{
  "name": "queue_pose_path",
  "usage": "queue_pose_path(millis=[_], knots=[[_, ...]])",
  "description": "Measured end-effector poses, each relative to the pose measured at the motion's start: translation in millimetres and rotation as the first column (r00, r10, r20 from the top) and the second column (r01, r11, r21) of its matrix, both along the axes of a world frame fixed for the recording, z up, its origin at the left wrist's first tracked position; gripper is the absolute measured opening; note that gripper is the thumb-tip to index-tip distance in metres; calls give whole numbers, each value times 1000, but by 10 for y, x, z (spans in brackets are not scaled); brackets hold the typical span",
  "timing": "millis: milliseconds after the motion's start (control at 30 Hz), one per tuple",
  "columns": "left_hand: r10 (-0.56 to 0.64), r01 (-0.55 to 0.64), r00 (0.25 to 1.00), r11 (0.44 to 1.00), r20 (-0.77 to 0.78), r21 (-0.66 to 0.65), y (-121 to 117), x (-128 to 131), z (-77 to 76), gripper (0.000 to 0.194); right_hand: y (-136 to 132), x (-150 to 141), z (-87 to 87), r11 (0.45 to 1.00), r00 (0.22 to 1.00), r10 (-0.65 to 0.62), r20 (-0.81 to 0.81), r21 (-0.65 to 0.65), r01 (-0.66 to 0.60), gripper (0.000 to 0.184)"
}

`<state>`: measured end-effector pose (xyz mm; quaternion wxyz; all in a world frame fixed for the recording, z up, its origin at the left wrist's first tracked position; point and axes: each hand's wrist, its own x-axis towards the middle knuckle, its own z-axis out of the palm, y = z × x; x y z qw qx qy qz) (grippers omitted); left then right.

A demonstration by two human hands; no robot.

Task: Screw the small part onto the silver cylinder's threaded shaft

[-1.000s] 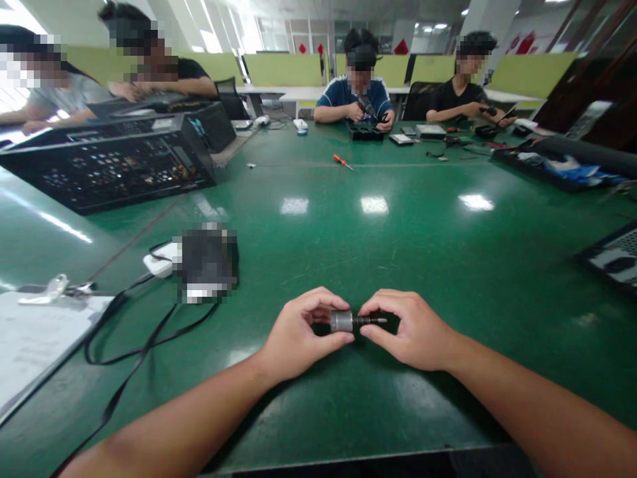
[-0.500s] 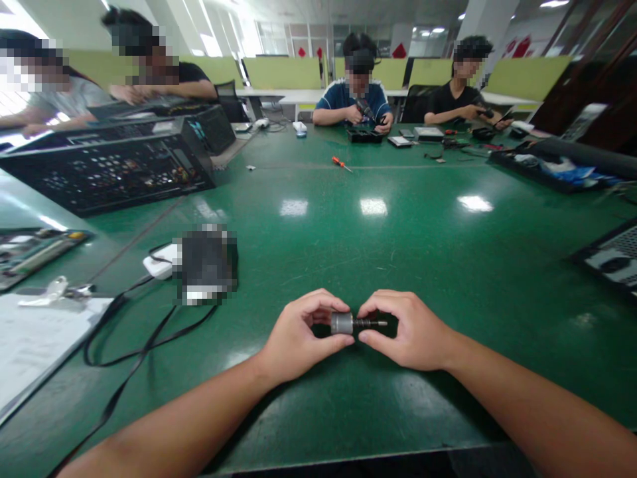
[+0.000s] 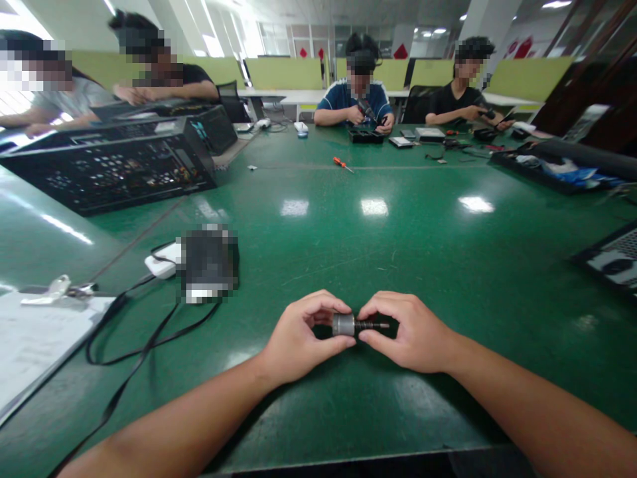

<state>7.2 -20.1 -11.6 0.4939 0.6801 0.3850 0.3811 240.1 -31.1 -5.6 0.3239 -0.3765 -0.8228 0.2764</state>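
Observation:
Near the table's front edge is a small grey metal cylinder with a thin dark shaft (image 3: pixel 344 324), lying sideways with the shaft pointing right. The shaft looks ribbed or spring-wound and ends in a bright tip; its exact kind I cannot tell. My left hand (image 3: pixel 311 332) is curled around the cylinder, thumb on the near side and fingers on the far side. From the right, the thumb and forefinger of my right hand (image 3: pixel 405 330) close about the base of the shaft. The tip shows in the hollow of that hand.
On the left are a clipboard with papers (image 3: pixel 44 345), a black strap (image 3: pixel 144 352), a white box (image 3: pixel 164 261) and a blurred dark item (image 3: pixel 209 262). An orange screwdriver (image 3: pixel 342 163) lies farther off. A black computer case (image 3: pixel 109 162) stands left. Several people sit around the green table (image 3: pixel 298 252).
The circuit board at the left edge is gone from view. Both hands and the grey cylinder stay almost where they were.

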Motion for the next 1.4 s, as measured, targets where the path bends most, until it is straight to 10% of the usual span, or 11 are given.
queue_pose_path(millis=[1400], knots=[[-8, 4, 999, 995, 32, 103, -6, -5, -16, 30, -4, 98, 46, 997, 998, -14, 69, 74, 9, 8]])
